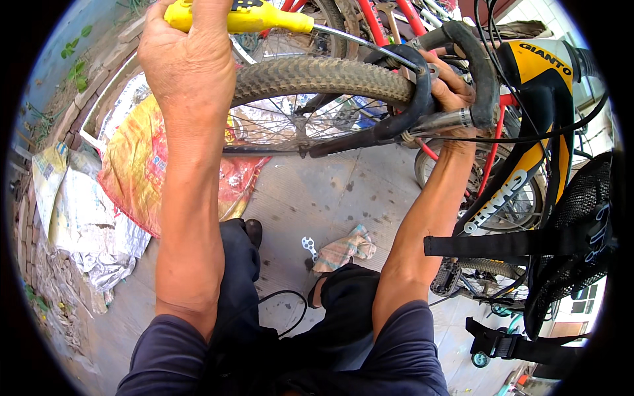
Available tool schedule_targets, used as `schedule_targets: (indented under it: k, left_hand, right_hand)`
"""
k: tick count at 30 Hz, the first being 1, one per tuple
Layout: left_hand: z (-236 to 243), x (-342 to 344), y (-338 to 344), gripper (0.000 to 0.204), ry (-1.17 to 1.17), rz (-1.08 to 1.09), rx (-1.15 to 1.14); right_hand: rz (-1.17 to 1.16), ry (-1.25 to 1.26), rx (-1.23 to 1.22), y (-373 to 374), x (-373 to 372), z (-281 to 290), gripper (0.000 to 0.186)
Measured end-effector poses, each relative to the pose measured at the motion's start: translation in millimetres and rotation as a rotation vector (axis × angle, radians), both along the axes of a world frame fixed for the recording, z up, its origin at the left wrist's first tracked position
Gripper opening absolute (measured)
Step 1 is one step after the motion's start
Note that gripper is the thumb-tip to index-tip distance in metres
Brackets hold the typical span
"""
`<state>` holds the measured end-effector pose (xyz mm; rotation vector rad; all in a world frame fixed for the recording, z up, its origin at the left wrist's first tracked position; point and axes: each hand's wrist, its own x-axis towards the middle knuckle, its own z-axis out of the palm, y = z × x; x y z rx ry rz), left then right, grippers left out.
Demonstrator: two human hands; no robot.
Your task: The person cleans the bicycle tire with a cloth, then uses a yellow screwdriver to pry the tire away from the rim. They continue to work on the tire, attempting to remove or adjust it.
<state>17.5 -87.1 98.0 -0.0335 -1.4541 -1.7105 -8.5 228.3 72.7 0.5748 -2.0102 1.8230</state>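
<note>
My left hand [191, 66] is closed round the yellow handle of a screwdriver [277, 18]. Its metal shaft slants down to the right, and the tip meets the black arch of a bicycle fork [422, 86]. My right hand [456, 89] reaches in behind the fork and grips it near the crown, its fingers close to the screwdriver tip. Part of that hand is hidden by the fork tubes. A front wheel with a knobby tyre [317, 78] sits in the fork, between my hands. The black and yellow bicycle frame [538, 105] stands to the right.
A flat multi-hole spanner [308, 246] and a checked cloth [347, 248] lie on the paved floor [310, 191] by my feet. Woven sacks [86, 224] are at the left. A black mesh bag with straps [574, 224] hangs at the right. Red-framed bicycles stand beyond.
</note>
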Motion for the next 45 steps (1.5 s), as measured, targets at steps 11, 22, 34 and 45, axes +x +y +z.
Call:
schedule_targets:
  k: [11,22,34,45]
  left_hand:
    - [-16,-18,-12,0.035,0.079,-0.185,0.063]
    - [-26,-23,-17,0.036,-0.047,-0.329,0.091]
    - [-14,-18,-24,0.047,-0.203,-0.355,0.088]
    - [-13,-22,-14,0.030,-0.041,-0.286,0.172]
  right_hand:
    - [0.008,0.001,0.000,-5,2,1,0.033]
    - [-0.196,0.066,-0.346,2,1,-4,0.023]
    - [-0.590,-0.429,-0.431,-26,117,-32,0.018]
    - [-0.458,-0.563,-0.326,-62,111,-46,0.018]
